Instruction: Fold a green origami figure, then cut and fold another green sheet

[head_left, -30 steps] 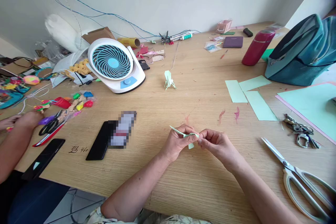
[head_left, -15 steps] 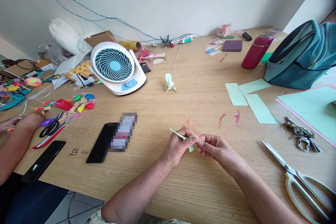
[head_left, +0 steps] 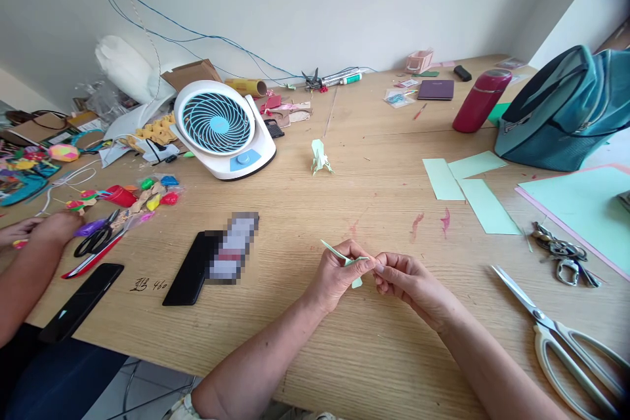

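Between thumb and fingers my left hand (head_left: 339,275) pinches a folded piece of pale green paper (head_left: 335,250), whose pointed end sticks out to the upper left and a flap hangs below. My right hand (head_left: 401,275) meets it at the paper's right tip, thumb and fingers pressed together there; the tip is mostly hidden by the fingers. Farther back on the wooden table stands a small folded pale green paper figure (head_left: 319,157). Several pale green paper strips (head_left: 489,205) lie to the right.
Large scissors (head_left: 541,321) lie open at the right, near keys (head_left: 566,256). A red flask (head_left: 482,102) and teal bag (head_left: 551,111) stand behind. To the left are a fan (head_left: 221,131), phones (head_left: 189,269) and another person's hand (head_left: 59,230) by small black scissors (head_left: 96,236).
Both hands keep their grip on the folded paper with hardly any movement. The camera view has shifted very slightly.
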Tool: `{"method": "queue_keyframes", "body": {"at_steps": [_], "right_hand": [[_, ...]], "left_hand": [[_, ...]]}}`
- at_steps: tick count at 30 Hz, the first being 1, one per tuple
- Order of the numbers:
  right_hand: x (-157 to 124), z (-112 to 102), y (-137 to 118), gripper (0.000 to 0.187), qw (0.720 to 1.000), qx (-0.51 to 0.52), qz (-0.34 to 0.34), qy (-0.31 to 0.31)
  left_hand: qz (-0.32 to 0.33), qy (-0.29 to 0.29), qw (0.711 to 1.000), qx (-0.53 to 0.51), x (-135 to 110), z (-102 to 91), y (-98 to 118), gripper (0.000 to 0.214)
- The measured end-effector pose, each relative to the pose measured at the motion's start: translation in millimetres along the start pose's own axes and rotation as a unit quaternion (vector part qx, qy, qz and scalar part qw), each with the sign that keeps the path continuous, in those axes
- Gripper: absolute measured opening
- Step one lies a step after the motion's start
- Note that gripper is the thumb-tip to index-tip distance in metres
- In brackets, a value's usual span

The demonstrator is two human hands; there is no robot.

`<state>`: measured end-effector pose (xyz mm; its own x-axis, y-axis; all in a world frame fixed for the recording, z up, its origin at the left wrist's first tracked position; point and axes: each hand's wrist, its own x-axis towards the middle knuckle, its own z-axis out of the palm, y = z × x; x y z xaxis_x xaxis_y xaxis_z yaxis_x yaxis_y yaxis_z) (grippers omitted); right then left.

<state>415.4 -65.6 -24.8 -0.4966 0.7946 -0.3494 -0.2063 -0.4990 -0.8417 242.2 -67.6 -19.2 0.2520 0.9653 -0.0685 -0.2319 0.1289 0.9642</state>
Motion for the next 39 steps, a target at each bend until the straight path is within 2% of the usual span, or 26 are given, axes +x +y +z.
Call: {"method": "queue_keyframes", "body": {"at_steps": [3, 7, 18, 23, 32, 39], "right_hand": [[0.7, -0.5, -0.1, 0.037, 1.000, 0.005, 0.008, 0.003], [1.0, -0.7, -1.0, 0.037, 1.000, 0.005, 0.001, 0.011], [-1.1, 1.6, -7.4, 0.039, 0.999, -0.017, -0.008, 0.041], [-2.9, 2.8, -8.9, 0.038, 0.998, 0.001, -0.008, 0.060], [-3.1, 2.6, -7.9, 0.035, 0.997, 0.060, -0.008, 0.045], [-3.1, 3.1, -9.6, 0.039, 0.997, -0.029, -0.035, 0.065]], "left_hand": [[0.000, 0.022, 1.000, 0.009, -0.2, -0.6, -1.2, 0.028], [-0.003, 0.018, 0.999, 0.028, 0.0, -2.1, -3.3, 0.027], [0.058, 0.031, 0.996, 0.060, 3.0, -4.9, -7.9, 0.019], [0.068, 0.032, 0.994, 0.078, 3.4, -6.0, -7.9, 0.022], [0.085, 0.017, 0.990, 0.112, 2.6, -6.3, -4.2, 0.019], [0.082, 0.040, 0.990, 0.112, 1.9, -4.9, -6.3, 0.019]]}}
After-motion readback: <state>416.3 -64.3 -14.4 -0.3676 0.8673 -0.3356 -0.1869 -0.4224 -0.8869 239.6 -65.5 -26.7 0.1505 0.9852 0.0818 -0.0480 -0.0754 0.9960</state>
